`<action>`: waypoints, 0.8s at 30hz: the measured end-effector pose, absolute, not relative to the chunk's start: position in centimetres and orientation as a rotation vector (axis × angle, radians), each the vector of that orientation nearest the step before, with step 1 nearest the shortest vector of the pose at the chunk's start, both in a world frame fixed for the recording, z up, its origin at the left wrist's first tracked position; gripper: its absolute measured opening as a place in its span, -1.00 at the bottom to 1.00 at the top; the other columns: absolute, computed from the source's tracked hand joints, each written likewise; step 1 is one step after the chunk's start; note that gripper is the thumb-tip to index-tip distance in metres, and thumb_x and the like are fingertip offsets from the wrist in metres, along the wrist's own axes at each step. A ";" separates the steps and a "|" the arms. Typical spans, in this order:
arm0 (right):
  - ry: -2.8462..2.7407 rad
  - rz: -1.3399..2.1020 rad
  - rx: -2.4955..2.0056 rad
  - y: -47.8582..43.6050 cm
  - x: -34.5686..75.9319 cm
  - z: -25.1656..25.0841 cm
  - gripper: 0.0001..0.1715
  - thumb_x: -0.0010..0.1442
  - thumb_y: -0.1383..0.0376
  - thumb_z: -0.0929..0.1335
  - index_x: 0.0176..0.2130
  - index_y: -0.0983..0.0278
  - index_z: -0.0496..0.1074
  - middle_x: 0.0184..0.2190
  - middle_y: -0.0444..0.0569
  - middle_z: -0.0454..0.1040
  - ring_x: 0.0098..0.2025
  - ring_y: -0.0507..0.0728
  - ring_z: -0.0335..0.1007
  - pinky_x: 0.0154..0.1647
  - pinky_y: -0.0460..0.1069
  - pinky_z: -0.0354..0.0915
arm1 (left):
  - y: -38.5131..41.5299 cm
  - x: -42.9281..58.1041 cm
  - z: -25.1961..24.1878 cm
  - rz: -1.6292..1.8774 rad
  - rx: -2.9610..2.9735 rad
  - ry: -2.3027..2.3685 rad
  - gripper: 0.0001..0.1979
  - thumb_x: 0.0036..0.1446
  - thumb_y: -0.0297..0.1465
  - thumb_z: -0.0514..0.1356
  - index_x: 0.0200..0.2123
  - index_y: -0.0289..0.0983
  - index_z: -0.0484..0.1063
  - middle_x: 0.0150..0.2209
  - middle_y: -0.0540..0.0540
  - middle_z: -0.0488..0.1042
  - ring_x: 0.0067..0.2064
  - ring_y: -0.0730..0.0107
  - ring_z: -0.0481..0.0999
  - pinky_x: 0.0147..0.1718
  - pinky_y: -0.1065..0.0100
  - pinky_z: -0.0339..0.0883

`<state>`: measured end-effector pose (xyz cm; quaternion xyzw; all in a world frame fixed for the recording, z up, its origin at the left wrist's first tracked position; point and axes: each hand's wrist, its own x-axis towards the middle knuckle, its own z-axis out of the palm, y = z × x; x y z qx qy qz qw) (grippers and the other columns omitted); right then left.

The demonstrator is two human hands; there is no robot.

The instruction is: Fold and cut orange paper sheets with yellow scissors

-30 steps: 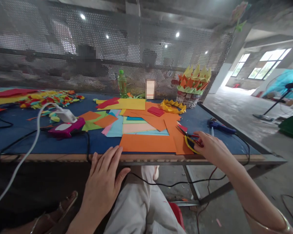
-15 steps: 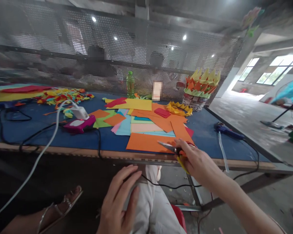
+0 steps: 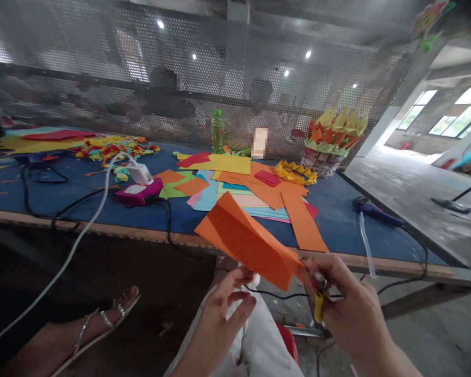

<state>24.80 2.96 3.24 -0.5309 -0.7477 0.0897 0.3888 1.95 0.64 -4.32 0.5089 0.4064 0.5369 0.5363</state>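
Lifted off the blue desk [image 3: 337,220] since a moment before, our orange paper sheet [image 3: 247,241] hung flat and matte, creased lengthwise, above our lap. Our right hand [image 3: 353,314] pinched its corner, fingers also clenched on yellow-handled scissors [image 3: 317,309]. Our left hand [image 3: 220,319] curled loosely open beneath.

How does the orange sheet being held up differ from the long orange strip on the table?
The orange sheet is held in the air, pinched at one corner by the right hand; the orange strip lies flat on the blue table. The orange sheet is broad and creased along a fold; the orange strip is narrow and looks uncreased. Both are orange paper.
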 end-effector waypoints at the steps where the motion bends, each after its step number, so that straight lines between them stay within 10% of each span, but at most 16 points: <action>1: -1.751 0.459 -1.364 2.3 24.3 3.2 -0.87 0.17 0.29 0.39 -0.28 0.15 0.32 -0.51 -0.23 0.43 -0.55 -0.01 0.31 -0.53 -0.14 0.22 | 0.7 2.1 -4.5 1.282 1.061 0.908 -0.57 0.22 -0.15 0.30 0.12 -0.12 0.47 0.11 -0.17 0.52 0.15 0.07 0.48 0.03 0.25 0.39; 11: -0.895 1.470 -1.137 0.7 23.0 -0.2 -0.46 -0.06 0.13 0.62 -0.33 0.19 0.26 -0.55 -0.26 0.34 -0.54 -0.04 0.27 -0.48 -0.13 0.22 | 1.5 2.2 -2.6 1.251 0.407 0.322 -0.04 -0.18 0.37 0.18 0.05 -0.25 0.55 0.10 -0.26 0.54 0.23 -0.16 0.40 0.10 0.10 0.37; 17: -0.865 1.479 -1.079 0.6 23.1 -2.2 -0.51 -0.06 0.18 0.63 -0.31 0.20 0.34 -0.48 -0.23 0.42 -0.47 -0.03 0.32 -0.43 -0.14 0.21 | 1.5 3.7 -2.8 1.333 0.430 0.731 -0.57 -0.09 -0.20 0.53 -0.15 -0.21 0.60 -0.10 -0.12 0.63 -0.01 0.15 0.59 -0.09 0.32 0.44; 24: -0.991 1.472 -1.008 0.7 23.6 -4.1 -0.56 0.04 0.15 0.57 -0.29 0.19 0.29 -0.38 -0.11 0.51 -0.39 0.06 0.41 -0.36 -0.05 0.23 | 0.9 3.8 -3.3 1.475 0.523 0.744 -0.66 0.27 -0.07 0.23 -0.15 -0.22 0.55 -0.17 -0.09 0.62 -0.12 0.32 0.58 -0.19 0.39 0.42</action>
